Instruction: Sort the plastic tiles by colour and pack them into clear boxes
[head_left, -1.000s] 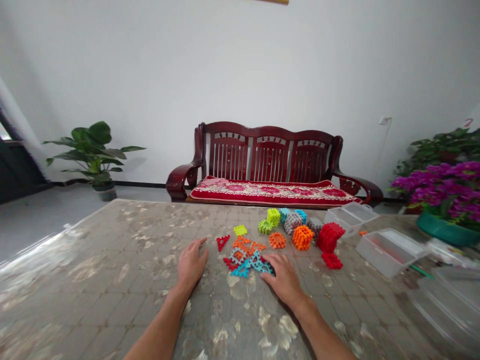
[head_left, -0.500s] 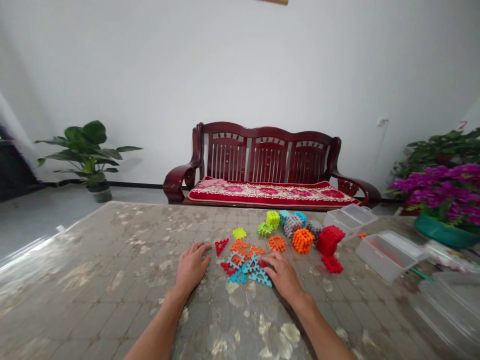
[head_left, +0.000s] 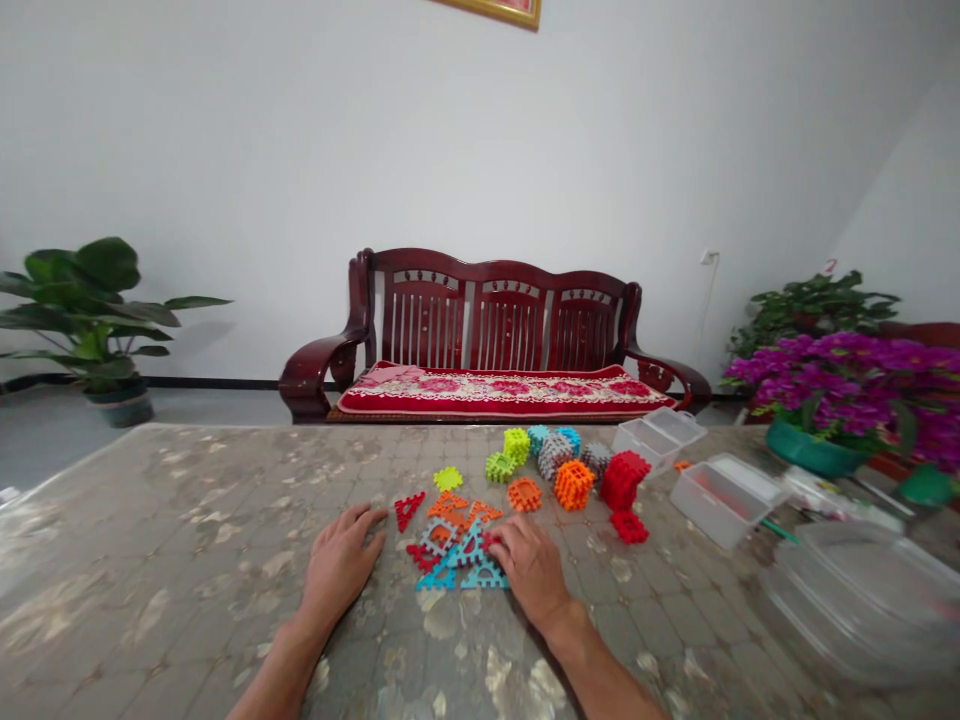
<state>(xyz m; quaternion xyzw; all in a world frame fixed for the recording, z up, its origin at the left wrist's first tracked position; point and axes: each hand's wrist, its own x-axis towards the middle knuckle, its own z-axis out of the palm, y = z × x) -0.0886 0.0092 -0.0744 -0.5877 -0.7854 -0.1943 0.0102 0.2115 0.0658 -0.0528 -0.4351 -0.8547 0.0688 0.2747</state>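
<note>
My left hand [head_left: 339,563] lies flat on the table [head_left: 180,560], fingers apart, just left of a loose pile of flat interlocking plastic pieces [head_left: 457,540] in blue, orange, red and grey. A red triangle piece [head_left: 407,508] lies right by its fingertips. My right hand [head_left: 529,568] rests palm down at the pile's right edge, fingertips touching a blue triangular piece [head_left: 484,572]. Behind the pile stand assembled cubes: green [head_left: 516,444], orange [head_left: 574,484], grey [head_left: 553,455], red [head_left: 624,479]. A yellow-green flat piece [head_left: 448,478] lies apart.
Clear plastic boxes [head_left: 720,490] and lids [head_left: 862,590] sit at the table's right. A pot of purple flowers [head_left: 832,400] stands at the far right. Beyond the table are a dark wooden bench [head_left: 495,340] with a red cushion and a leafy plant [head_left: 90,320].
The view has swung to the right, so everything sits further left in frame. My right hand has slid slightly along the pile's right edge; my left hand stays flat.
</note>
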